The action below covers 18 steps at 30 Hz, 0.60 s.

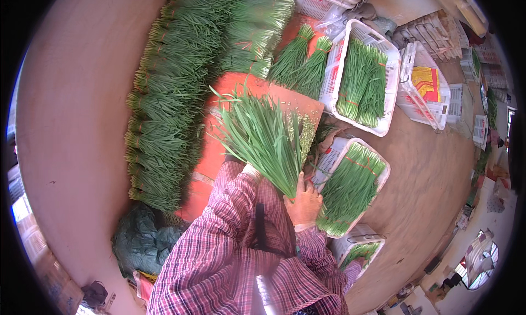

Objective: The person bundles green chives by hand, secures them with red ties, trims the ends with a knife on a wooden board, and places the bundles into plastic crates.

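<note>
A loose-leaved bunch of garlic chives lies slantwise in front of me, its leaf tips fanning to the upper left. My right hand is closed round the stem end, the index finger laid along the stalks. A bit of orange band shows beside that hand. Of my left hand only the pale wrist shows at the sleeve cuff; its fingers are hidden under the leaves. Beneath the bunch is an orange-red board strewn with pale green trimmings.
Tied chive bundles are stacked along the left, more at the back. White crates of chives stand at the right, with empty-looking crates beyond. A dark green plastic bag lies lower left. A purplish sleeve reaches to the lowest crate.
</note>
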### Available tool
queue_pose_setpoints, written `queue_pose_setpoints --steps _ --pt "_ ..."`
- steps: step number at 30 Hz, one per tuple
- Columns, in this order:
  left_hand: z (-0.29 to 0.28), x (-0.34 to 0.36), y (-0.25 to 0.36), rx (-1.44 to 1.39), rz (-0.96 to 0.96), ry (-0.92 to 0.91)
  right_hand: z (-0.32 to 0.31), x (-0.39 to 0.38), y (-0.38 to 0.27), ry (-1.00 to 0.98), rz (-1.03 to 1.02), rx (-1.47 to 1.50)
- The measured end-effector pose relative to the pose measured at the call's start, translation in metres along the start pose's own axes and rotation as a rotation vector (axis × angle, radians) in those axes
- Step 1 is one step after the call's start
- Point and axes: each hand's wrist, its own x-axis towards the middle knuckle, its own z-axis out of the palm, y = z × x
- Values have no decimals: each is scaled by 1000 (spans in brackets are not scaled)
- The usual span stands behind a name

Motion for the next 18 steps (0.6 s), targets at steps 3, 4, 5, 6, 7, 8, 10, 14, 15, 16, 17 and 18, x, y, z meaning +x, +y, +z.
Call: queue_pose_setpoints --steps 3,4,5,6,7,8,10,14,15,16,17,18 --pt "18 0 -12 149 9 134 4 -7 5 40 -12 -29" --pt "23 -1 -10 191 12 162 2 -9 4 35 -7 -35" --pt "23 1 -11 227 11 184 -3 -9 4 35 0 -45" --pt "24 1 -9 263 5 211 -9 -9 3 10 17 0" --pt "26 -1 -5 302 -1 245 -15 -3 4 -67 17 211" --pt "28 1 -6 341 -16 283 -23 5 14 -141 27 416" --pt "41 6 -12 440 -116 390 21 14 64 -186 16 1023" --pt "30 0 18 755 -28 538 9 30 66 -475 265 1848" --pt "29 -9 25 784 23 549 9 27 69 -510 347 1916" --pt "22 -20 33 819 -38 546 11 25 71 -555 422 1984" --pt "16 -31 41 854 -88 543 18 26 73 -608 489 2050" --pt "20 -38 41 934 -245 471 24 21 76 -578 513 2104"
